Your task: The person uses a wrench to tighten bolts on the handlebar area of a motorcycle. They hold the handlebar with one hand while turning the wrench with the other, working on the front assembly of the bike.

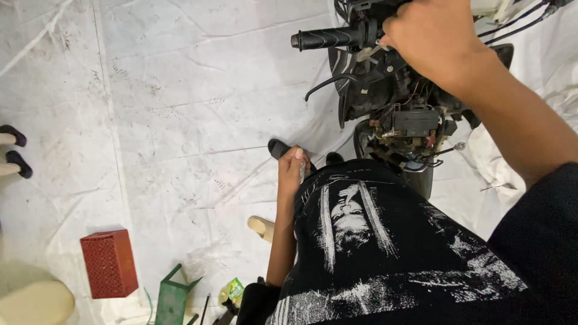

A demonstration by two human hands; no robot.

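I look straight down over my black printed shirt at a stripped motorcycle front [403,120] with bare wiring and a black handlebar grip [328,39]. My right hand [430,36] reaches up and closes on the handlebar beside the grip, at the switch area. My left hand [293,165] hangs at my side, curled around a small pale object, hard to make out. Below it my black sandal [280,147] stands on the white floor sheet.
A red plastic crate [109,263] and a green metal stand [171,298] sit at lower left, with a small green bottle [233,292] beside them. A beige sandal [262,227] lies near my leg. Another person's feet in black shoes [15,150] show at the left edge.
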